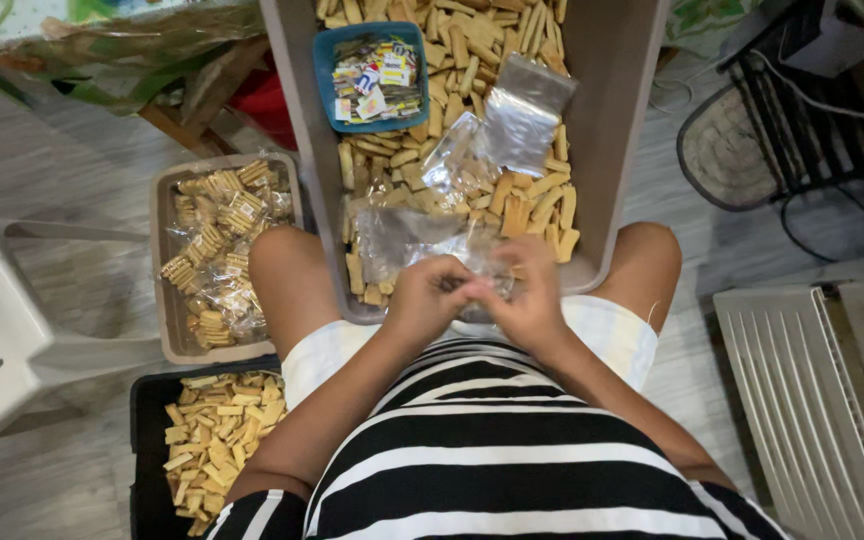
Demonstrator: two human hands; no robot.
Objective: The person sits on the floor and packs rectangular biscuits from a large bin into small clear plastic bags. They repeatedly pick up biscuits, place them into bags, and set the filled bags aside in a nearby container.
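While seated with knees apart, a person in a black-and-white striped shirt brings both hands together over the near edge of a large grey bin heaped with pale finger-shaped biscuits. The left hand and right hand meet fingertip to fingertip, fingers pinched on a clear plastic bag that lies crumpled on the biscuits just beyond them. Both forearms angle inward from the torso, wrists bent slightly down. More clear bags rest farther up the bin, beside a small blue tray of little packets. On the floor to the person's left sit a grey tray of bagged biscuits and a black tray of loose ones.
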